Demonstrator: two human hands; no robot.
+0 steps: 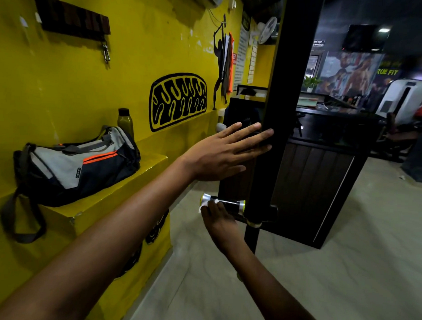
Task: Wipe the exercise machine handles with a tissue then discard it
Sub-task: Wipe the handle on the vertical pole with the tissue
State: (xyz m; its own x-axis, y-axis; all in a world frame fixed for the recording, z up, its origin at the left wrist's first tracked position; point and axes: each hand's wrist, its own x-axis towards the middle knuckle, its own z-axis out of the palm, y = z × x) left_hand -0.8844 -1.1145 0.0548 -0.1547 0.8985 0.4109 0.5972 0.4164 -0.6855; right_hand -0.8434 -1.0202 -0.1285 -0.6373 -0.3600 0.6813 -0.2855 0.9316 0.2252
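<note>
Right hand [218, 222]: reaching low from the near right, back of the hand facing the camera, fingers curling over a crumpled white tissue [204, 206] and pressing it onto the handle [224, 203]. The tissue is showing as a soft, wrinkled wad at the hand's left edge, near the handle's outer end.

Handle: a short horizontal cylinder with a glossy black grip and shiny metal end caps, one edged in yellow-green, projecting leftward from the black upright post [276, 119] of the machine.

Left hand [225, 152]: extending at mid height on a straight, bare forearm, fingers straight and slightly spread, holding nothing, fingertips lying against the post's smooth matte face.

Duffel bag [78, 164]: soft fabric in grey and navy with orange stripes, sitting on a glossy yellow ledge [137, 181], its strap hanging over the ledge's edge.

Bottle [125, 121]: dark-capped, olive, cylindrical, standing just behind the bag.

Yellow wall [112, 72]: painted, scuffed, carrying a black graphic [178, 101] and a dark wooden hook rack [71, 17] with a metal clip hanging from it.

Dark cabinet [312, 182]: wood-grain panelled, standing behind the post on a pale marbled floor [321, 271].
</note>
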